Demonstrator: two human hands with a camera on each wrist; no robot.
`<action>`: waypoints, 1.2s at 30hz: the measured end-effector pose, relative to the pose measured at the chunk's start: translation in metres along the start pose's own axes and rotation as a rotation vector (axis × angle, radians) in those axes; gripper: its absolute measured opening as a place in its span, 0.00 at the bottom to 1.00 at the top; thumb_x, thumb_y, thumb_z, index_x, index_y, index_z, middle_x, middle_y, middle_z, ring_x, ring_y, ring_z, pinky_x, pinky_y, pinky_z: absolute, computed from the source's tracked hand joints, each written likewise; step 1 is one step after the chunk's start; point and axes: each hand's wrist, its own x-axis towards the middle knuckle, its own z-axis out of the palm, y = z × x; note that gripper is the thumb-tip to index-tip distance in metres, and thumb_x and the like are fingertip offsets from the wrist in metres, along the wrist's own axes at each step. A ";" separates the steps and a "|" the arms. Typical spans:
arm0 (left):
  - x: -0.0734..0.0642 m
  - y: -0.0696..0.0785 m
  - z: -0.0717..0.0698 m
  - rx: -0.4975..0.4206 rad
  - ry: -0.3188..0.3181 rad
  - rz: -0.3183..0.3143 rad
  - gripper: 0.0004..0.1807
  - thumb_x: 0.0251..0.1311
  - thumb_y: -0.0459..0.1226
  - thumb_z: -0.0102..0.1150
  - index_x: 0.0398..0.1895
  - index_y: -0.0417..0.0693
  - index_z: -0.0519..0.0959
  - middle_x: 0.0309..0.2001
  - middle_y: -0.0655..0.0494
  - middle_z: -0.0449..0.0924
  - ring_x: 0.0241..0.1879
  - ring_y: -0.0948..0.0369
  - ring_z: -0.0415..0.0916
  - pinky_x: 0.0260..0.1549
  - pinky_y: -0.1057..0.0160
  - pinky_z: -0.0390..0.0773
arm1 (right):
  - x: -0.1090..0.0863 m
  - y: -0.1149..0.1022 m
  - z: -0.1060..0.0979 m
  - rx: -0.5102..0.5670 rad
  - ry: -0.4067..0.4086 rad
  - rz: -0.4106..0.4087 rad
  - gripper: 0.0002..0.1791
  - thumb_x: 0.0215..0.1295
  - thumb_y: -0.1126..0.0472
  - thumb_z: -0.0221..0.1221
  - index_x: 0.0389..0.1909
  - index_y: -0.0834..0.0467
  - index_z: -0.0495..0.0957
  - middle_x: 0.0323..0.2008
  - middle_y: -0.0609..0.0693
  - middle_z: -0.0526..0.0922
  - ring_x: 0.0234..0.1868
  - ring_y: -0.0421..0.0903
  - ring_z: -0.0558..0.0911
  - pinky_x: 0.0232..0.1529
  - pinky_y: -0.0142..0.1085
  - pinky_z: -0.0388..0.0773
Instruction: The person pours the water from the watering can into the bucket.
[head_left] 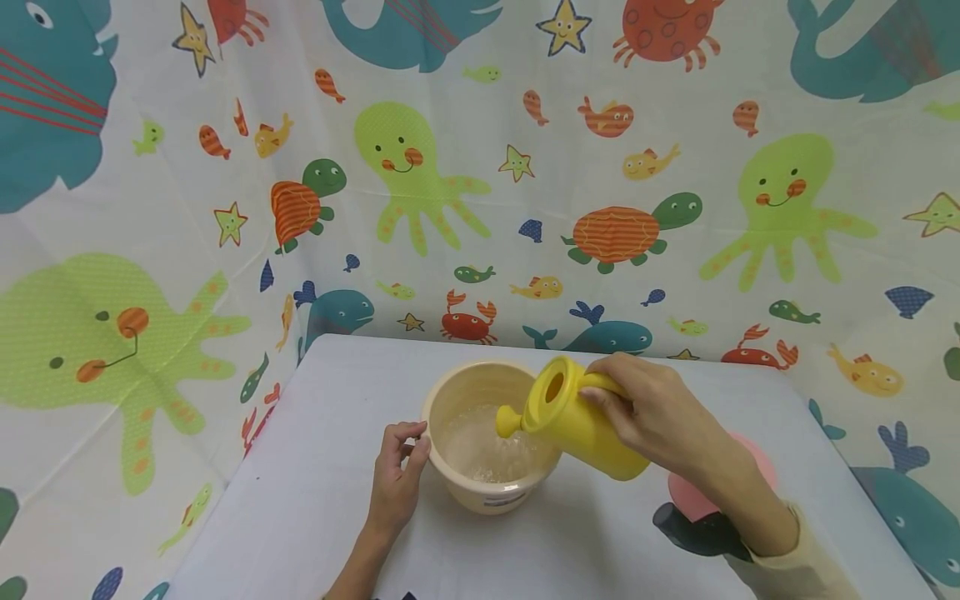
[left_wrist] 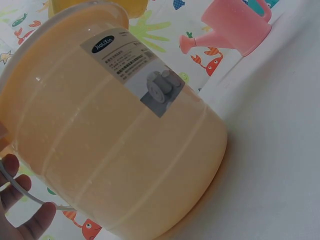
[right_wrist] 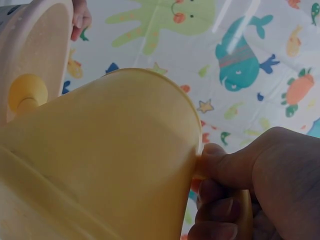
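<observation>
My right hand (head_left: 660, 417) held the yellow watering can (head_left: 592, 433) by its handle (right_wrist: 245, 215), with the fingers curled around it. The can was tilted, so its round spout (head_left: 509, 422) pointed down inside the mouth of the cream bucket (head_left: 480, 500), where the water (head_left: 487, 454) looked rough and bubbly. The bucket stood on the white surface (head_left: 322, 417), in front of me. My left hand (head_left: 401, 479) gripped it at the left edge, fingers bent, near the thin bail (left_wrist: 27, 196); how firmly, I cannot tell. In my opinion, the good way was to leave the spout well inside the rim, to raise the can's bottom slowly, and to steady the bucket against sliding. Too quick tilting could spill through the top opening (head_left: 555, 386). The pink watering can (left_wrist: 232, 25) was at the right, partly behind my arm.
</observation>
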 end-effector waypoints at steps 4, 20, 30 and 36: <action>0.000 0.000 0.001 0.010 0.008 -0.006 0.13 0.65 0.27 0.52 0.51 0.40 0.74 0.49 0.45 0.79 0.49 0.73 0.71 0.44 0.73 0.71 | 0.000 0.000 0.000 0.002 0.000 -0.004 0.09 0.59 0.65 0.68 0.40 0.56 0.80 0.34 0.44 0.83 0.34 0.37 0.78 0.37 0.33 0.84; 0.000 0.000 0.000 0.002 0.004 0.003 0.11 0.66 0.28 0.52 0.51 0.41 0.74 0.49 0.48 0.80 0.50 0.72 0.71 0.44 0.73 0.71 | 0.002 -0.001 0.000 0.005 -0.015 0.004 0.09 0.60 0.64 0.68 0.40 0.56 0.80 0.34 0.44 0.83 0.33 0.37 0.78 0.37 0.33 0.83; 0.000 0.000 0.000 0.026 0.000 -0.013 0.11 0.67 0.29 0.52 0.51 0.42 0.73 0.49 0.50 0.81 0.51 0.72 0.71 0.45 0.73 0.72 | 0.003 -0.001 0.000 0.004 -0.012 -0.007 0.09 0.59 0.64 0.69 0.40 0.56 0.80 0.33 0.44 0.83 0.33 0.37 0.79 0.37 0.33 0.84; 0.000 0.001 -0.001 0.009 -0.001 -0.009 0.11 0.67 0.29 0.52 0.51 0.42 0.74 0.49 0.49 0.80 0.51 0.72 0.72 0.44 0.73 0.72 | 0.003 -0.002 0.000 0.004 -0.022 0.001 0.09 0.60 0.64 0.69 0.40 0.56 0.80 0.34 0.44 0.83 0.33 0.37 0.78 0.37 0.33 0.84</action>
